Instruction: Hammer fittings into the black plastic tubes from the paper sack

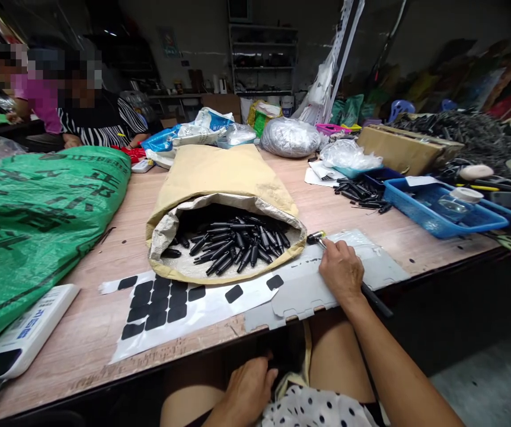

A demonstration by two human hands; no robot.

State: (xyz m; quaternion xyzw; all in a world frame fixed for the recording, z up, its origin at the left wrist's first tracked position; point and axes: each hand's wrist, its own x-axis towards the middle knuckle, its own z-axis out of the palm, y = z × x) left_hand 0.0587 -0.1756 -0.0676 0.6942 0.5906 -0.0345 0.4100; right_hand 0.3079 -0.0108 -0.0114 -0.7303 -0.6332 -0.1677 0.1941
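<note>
Right of the sack (229,172), the right hand (342,271) grips a hammer (375,299); the left hand's (249,388) grip is unclear.

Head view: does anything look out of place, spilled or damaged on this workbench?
Two mild oddities. A loose pile of black parts lies on the tabletop beside the blue plastic tray, so it looks spilled, though it may be deliberate. The tabletop's front edge also looks scuffed near the white sticker sheet.
</note>
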